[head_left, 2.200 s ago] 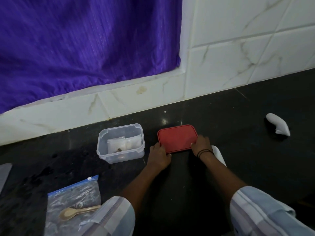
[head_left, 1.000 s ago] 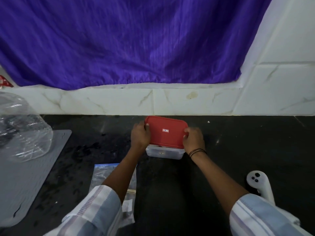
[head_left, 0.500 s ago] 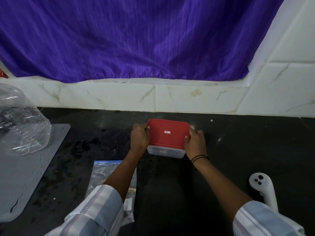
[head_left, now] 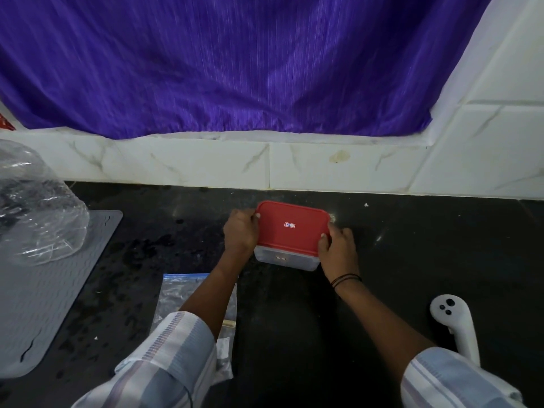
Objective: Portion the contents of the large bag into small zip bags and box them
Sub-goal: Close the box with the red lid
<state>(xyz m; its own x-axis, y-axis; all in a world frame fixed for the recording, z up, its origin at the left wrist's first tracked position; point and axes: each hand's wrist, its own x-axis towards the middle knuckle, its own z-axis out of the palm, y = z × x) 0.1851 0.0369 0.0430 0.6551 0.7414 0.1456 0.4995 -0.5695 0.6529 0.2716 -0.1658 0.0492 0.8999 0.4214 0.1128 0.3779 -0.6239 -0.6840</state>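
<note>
Head view: red lid sits on top of the clear plastic box, which stands on the black countertop near the white marble-look tiled wall. Left hand grips the lid's left edge, fingers curled round the rim, thumb on the near side. Right hand grips the lid's right near corner, thumb on top of the lid, other fingers wrapped down the side; black thread band on that wrist. Box contents not visible under the lid. Large zip bag with a blue seal strip lies flat on the counter near-left of the box, partly hidden under the left forearm and striped sleeve; a bit of a wooden spoon handle shows on it. Grey ribbed mat far left, crumpled clear plastic bag resting on it. White handheld controller lies on the counter to the right, well apart from the box. Purple curtain hangs above the tile ledge.
</note>
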